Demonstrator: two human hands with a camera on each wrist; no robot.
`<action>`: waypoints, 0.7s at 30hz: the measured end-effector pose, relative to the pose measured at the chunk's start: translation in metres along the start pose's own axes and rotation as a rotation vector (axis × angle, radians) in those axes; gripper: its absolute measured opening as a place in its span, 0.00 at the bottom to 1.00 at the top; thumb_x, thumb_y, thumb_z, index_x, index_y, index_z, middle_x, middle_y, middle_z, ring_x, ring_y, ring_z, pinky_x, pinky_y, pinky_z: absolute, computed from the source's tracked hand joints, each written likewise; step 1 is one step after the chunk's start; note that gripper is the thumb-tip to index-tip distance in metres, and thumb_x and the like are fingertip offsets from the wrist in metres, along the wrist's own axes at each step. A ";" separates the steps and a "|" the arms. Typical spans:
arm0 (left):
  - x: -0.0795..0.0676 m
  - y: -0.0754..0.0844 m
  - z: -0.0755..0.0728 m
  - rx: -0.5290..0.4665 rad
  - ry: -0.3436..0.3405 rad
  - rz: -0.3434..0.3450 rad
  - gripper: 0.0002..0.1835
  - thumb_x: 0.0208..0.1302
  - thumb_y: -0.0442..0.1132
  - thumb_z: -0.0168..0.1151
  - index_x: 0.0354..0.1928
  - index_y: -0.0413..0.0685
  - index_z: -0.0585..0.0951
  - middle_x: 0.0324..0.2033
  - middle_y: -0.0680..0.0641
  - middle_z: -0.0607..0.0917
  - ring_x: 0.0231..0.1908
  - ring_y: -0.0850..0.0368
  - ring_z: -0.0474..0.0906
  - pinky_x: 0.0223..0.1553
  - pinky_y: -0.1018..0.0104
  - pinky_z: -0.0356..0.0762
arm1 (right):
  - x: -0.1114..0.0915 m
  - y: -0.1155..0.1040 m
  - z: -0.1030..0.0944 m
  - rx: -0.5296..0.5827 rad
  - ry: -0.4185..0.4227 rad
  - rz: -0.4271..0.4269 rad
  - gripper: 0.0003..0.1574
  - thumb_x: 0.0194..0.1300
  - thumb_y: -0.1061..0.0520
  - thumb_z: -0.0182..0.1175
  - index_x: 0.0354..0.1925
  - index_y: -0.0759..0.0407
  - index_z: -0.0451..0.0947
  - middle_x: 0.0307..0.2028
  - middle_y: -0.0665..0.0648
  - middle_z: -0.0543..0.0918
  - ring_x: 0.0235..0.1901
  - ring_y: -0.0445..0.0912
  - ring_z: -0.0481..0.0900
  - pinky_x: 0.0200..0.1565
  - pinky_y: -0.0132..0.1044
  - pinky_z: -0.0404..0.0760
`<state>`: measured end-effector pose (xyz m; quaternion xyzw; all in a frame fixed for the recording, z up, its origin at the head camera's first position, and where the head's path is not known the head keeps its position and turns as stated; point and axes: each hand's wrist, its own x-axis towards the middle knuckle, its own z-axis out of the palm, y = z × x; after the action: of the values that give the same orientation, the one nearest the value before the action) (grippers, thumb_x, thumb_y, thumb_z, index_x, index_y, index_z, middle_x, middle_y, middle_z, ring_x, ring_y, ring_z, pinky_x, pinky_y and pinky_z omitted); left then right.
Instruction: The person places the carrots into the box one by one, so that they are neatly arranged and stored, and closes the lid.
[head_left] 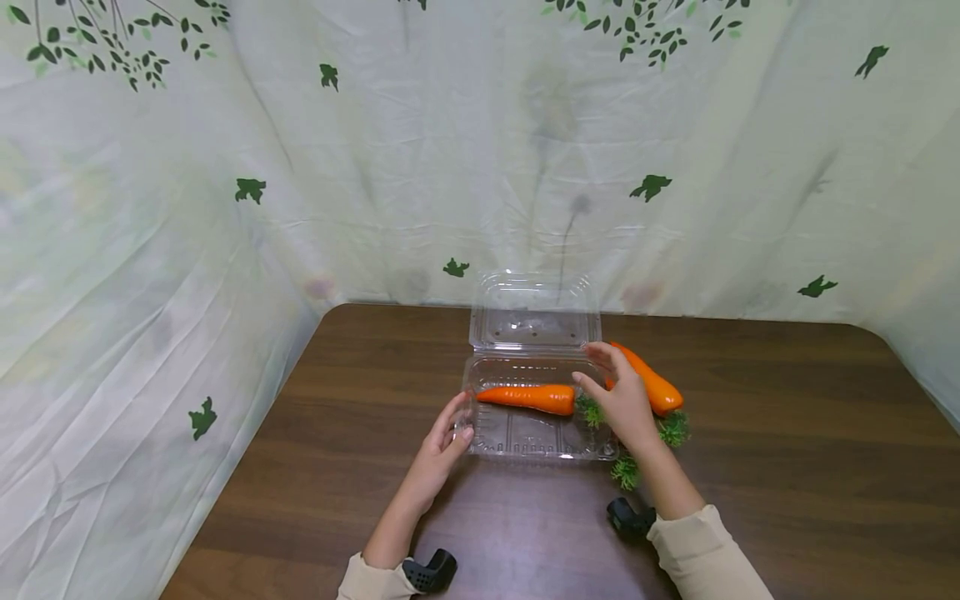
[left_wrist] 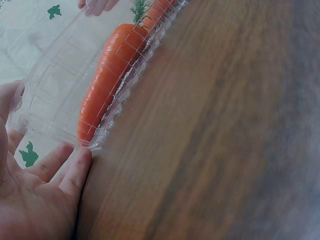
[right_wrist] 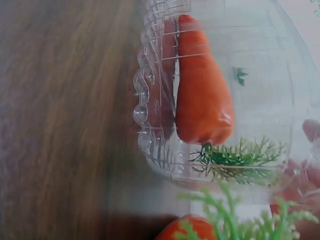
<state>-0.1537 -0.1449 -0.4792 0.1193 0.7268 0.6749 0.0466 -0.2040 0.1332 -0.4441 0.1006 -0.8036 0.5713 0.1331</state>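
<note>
A clear plastic clamshell box [head_left: 517,446] lies with its lid [head_left: 536,312] raised at the back. In it rests an orange carrot [head_left: 528,398], leafy tuft [head_left: 591,410] to the right. My left hand [head_left: 442,442] touches the box's left end, thumb and fingers spread; in the left wrist view its fingers lie against the plastic. My right hand [head_left: 622,404] is over the box's right end, fingers apart, none pinching a carrot. Another carrot [head_left: 656,383] lies right of the box, partly behind that hand. More green tufts [head_left: 625,472] show below the hand; what they join is hidden.
The box and carrots are on a brown wooden table [head_left: 787,450]. Behind it hangs a pale cloth [head_left: 420,167] with leaf prints. Black wrist devices [head_left: 431,571] sit on both forearms, just past the sleeves [head_left: 705,554].
</note>
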 end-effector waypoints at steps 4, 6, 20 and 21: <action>0.002 -0.013 -0.002 0.008 0.013 -0.004 0.28 0.65 0.39 0.52 0.66 0.58 0.58 0.61 0.40 0.64 0.61 0.48 0.58 0.56 0.49 0.58 | -0.004 -0.010 -0.005 0.044 0.040 -0.020 0.30 0.57 0.61 0.61 0.56 0.66 0.64 0.52 0.65 0.71 0.54 0.57 0.68 0.54 0.50 0.64; 0.002 -0.011 -0.001 0.004 0.016 -0.007 0.28 0.65 0.40 0.52 0.66 0.58 0.58 0.61 0.41 0.64 0.61 0.48 0.58 0.55 0.49 0.59 | -0.007 -0.018 -0.008 0.051 0.063 -0.029 0.30 0.56 0.64 0.61 0.56 0.69 0.63 0.52 0.68 0.71 0.54 0.58 0.68 0.55 0.49 0.63; -0.003 0.013 0.003 -0.002 -0.003 -0.012 0.29 0.66 0.34 0.50 0.67 0.44 0.54 0.61 0.34 0.61 0.61 0.41 0.56 0.55 0.47 0.58 | -0.021 0.012 -0.029 -0.030 0.206 -0.035 0.32 0.54 0.59 0.64 0.56 0.63 0.66 0.52 0.61 0.73 0.54 0.51 0.69 0.54 0.42 0.66; -0.003 0.013 0.003 0.005 -0.004 -0.010 0.29 0.66 0.34 0.50 0.67 0.44 0.54 0.62 0.35 0.61 0.61 0.41 0.56 0.55 0.47 0.58 | -0.022 0.014 -0.030 -0.042 0.219 -0.036 0.32 0.54 0.59 0.64 0.56 0.63 0.66 0.52 0.61 0.74 0.54 0.51 0.69 0.53 0.42 0.66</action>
<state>-0.1488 -0.1419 -0.4665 0.1171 0.7290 0.6725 0.0510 -0.1851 0.1665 -0.4543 0.0491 -0.7942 0.5594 0.2322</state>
